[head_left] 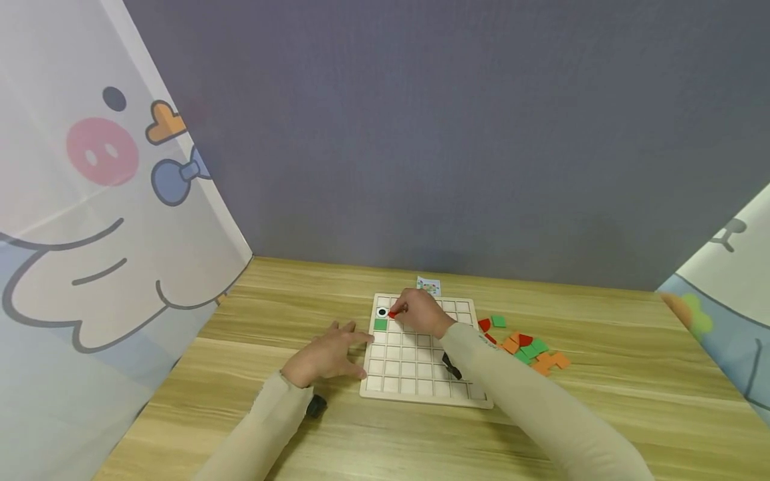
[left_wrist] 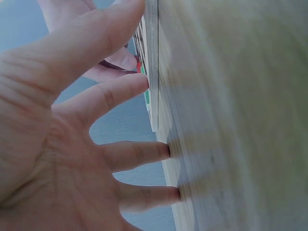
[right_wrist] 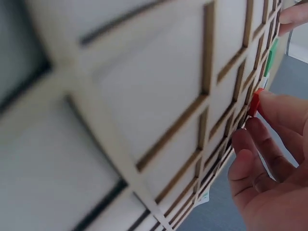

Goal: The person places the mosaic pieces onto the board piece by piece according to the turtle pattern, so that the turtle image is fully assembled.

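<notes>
A pale wooden grid board (head_left: 392, 368) lies flat on the table in the head view. My right hand (head_left: 419, 312) is over its far left part, pinching a small red piece (right_wrist: 254, 102) between thumb and fingertips at a grid cell. Beside that piece sits a white tile with a black ring (head_left: 382, 312), and a green square tile (head_left: 380, 325) fills the cell just nearer. My left hand (head_left: 325, 354) spreads its fingers at the board's left edge. In the left wrist view its index fingertip touches the board's side, while other fingertips rest on the table.
Right of the board lies a loose pile of orange pieces (head_left: 543, 363), green squares (head_left: 498, 321) and red quarter-round pieces (head_left: 525, 340). A small printed card (head_left: 429, 285) lies behind the board. The wooden table (head_left: 607, 374) ends at a grey partition (head_left: 451, 147).
</notes>
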A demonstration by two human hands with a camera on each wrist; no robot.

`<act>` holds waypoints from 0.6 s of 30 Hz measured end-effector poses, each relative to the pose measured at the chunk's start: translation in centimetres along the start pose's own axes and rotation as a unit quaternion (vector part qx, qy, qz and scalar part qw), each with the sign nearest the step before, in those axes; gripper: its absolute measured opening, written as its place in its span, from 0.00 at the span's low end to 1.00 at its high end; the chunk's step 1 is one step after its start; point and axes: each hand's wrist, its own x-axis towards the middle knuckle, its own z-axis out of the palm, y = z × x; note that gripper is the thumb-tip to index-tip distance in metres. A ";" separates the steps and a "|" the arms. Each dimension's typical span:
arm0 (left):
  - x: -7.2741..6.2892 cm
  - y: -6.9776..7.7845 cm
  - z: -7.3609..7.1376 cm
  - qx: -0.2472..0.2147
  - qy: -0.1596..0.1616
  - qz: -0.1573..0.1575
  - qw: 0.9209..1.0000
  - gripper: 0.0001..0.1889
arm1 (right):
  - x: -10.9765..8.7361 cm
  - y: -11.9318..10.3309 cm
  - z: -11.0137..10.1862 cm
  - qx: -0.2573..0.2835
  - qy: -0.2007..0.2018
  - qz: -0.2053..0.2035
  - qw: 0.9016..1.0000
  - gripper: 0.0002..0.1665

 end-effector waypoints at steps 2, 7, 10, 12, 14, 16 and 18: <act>0.0 -0.1 0.0 0.001 0.001 0.000 1.000 0.35 | 0.0 0.0 0.0 -0.012 0.003 0.000 1.000 0.07; 0.1 -0.1 0.1 0.005 0.004 0.002 1.000 0.35 | 0.0 -0.1 -0.2 -0.027 0.008 0.007 1.000 0.09; 0.1 -0.1 0.0 0.003 0.004 0.000 1.000 0.35 | 0.0 -0.1 -0.2 -0.025 0.010 0.003 1.000 0.08; 0.1 -0.1 0.1 0.001 0.004 -0.001 1.000 0.35 | 0.1 0.0 -0.1 -0.027 0.013 -0.008 1.000 0.08; 0.0 -0.1 0.1 0.002 0.003 -0.003 1.000 0.35 | 0.1 0.0 0.0 -0.031 0.016 -0.018 0.999 0.07; 0.0 0.0 0.0 0.001 0.003 -0.003 1.000 0.35 | 0.1 0.0 0.1 -0.035 0.017 -0.025 0.999 0.07; 0.0 0.0 0.0 -0.001 0.004 -0.003 1.000 0.35 | 0.1 0.0 0.1 -0.042 0.015 -0.026 0.999 0.08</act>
